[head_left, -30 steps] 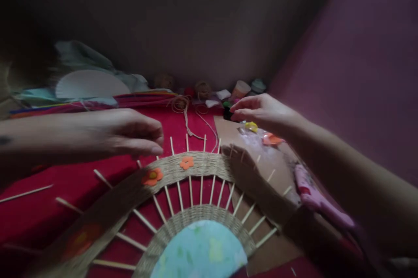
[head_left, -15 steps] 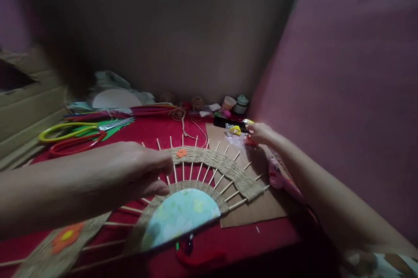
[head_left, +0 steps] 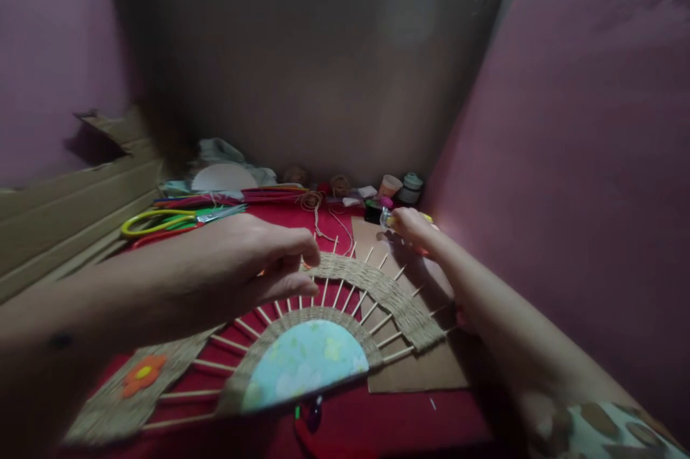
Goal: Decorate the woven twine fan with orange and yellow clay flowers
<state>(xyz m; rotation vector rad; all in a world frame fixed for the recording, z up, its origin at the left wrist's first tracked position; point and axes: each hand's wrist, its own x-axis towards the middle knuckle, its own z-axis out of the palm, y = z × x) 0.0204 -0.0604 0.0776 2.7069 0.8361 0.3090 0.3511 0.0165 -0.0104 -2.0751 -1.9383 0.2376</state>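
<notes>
1. Reaching in from the lower left, the left hand [head_left: 253,261] lies palm down over the woven fan piece [head_left: 345,294], fingers curled loosely and unclenched, fingertips at its outer woven band; whether they pinch anything cannot be told.
2. Stretched far forward, the right hand [head_left: 410,225] is closed around a small yellow piece [head_left: 389,219] at the far corner of the brown cardboard sheet [head_left: 425,365].
3. The fan piece lies flat on the red desk [head_left: 410,423], its right end overlapping the cardboard.
4. Walls close in behind and right; scissors [head_left: 162,220] lie at the left, and small pots [head_left: 402,186] crowd the back edge.
</notes>
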